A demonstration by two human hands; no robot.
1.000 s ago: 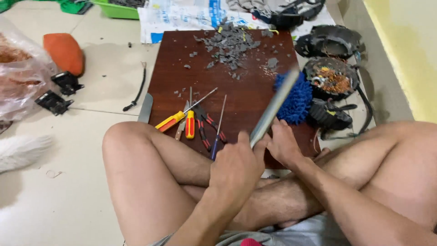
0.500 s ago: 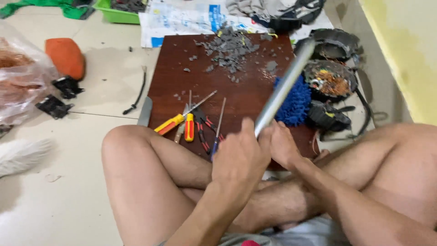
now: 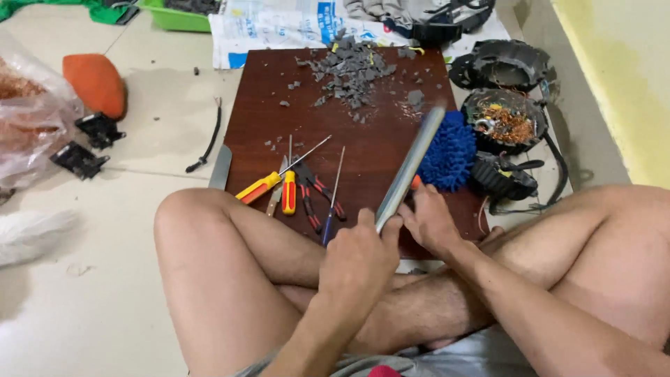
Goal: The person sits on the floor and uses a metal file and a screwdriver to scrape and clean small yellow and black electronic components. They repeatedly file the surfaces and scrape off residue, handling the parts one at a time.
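We've swung the metal bar (image 3: 408, 169) back down twd the board (image 3: 370, 146), left hand (image 3: 359, 262) clamped on it, right hand (image 3: 429, 220) closed on smth orange.

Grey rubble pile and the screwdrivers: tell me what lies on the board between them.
Head view: between the grey rubble pile and the screwdrivers lies mostly bare dark-red board, with only a few small grey chips scattered there.

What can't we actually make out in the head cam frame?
- Long grey metal bar: motion-blurred; its tip and surface detail are unreadable.
- Small orange thing under the right hand: the fingers hide nearly all of it.
- Left hand: seen from the back, so its grip on the bar's lower end is hidden.
- Green plastic tray: cut off by the top edge.
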